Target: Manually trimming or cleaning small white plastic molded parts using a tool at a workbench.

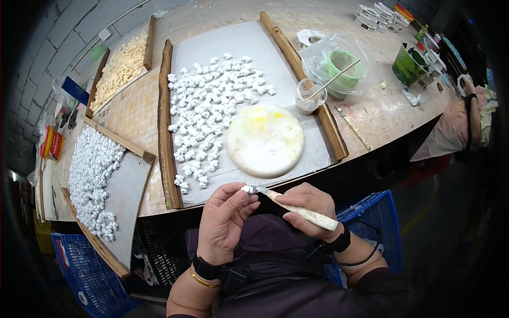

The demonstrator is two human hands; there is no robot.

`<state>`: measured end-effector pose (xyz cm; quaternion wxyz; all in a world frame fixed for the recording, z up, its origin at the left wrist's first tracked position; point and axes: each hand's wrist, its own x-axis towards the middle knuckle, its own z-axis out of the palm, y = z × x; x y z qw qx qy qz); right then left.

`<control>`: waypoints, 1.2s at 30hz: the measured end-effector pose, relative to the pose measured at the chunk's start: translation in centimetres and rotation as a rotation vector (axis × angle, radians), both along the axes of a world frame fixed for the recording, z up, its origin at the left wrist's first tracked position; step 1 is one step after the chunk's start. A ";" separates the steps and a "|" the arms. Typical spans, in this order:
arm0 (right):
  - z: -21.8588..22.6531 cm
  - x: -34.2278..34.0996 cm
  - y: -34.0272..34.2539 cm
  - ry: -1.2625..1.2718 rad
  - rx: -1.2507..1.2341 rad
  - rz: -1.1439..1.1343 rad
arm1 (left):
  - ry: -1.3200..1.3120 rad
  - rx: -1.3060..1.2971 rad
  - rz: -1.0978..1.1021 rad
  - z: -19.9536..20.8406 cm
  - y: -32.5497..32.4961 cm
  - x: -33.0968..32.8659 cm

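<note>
Between the thumb and fingers of my left hand [225, 216] is a small white knobbly piece [247, 188]. My right hand [314, 204] grips a knife [313, 216] with a thick, pale, wrapped-looking handle. Its short blade points left and meets the small piece, or nearly so; I cannot tell which. Both hands are over my lap, just off the table's front edge. Beyond them lies a round whitish slab [265, 142] with yellow stains. Many similar white pieces [212, 98] are spread on the pale sheet [212, 40] to its left.
Wooden bars [166, 127] flank the sheet. At left stand a tray of white pieces [95, 175] and one of cream bits [121, 66]. A cup with a stick [308, 100], a green tub [344, 69] and a dark green bucket [408, 66] are right. Blue crates [90, 270] sit below.
</note>
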<state>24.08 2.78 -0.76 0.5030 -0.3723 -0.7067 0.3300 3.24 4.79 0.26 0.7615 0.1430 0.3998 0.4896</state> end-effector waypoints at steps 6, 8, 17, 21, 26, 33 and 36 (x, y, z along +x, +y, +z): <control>-0.2 0.0 -0.2 -0.043 0.056 -0.002 | 0.007 0.003 0.009 0.2 0.0 0.1; -0.1 0.1 -0.3 -0.048 0.054 0.000 | 0.012 0.018 0.006 0.2 0.0 0.0; 0.0 0.7 -0.5 0.003 0.052 -0.031 | 0.080 0.091 -0.022 0.2 -0.1 0.2; -0.2 0.7 -0.6 0.005 0.044 -0.026 | 0.089 0.094 -0.024 0.4 -0.1 0.3; -0.4 0.7 -0.6 0.008 0.042 -0.013 | 0.089 0.100 -0.021 0.4 -0.1 0.3; -0.1 0.4 -0.5 -0.059 0.116 -0.024 | 0.093 0.093 -0.020 0.6 -0.1 0.3; -0.3 0.0 -0.3 -0.069 0.175 -0.034 | 0.079 0.090 -0.018 0.7 -0.2 0.3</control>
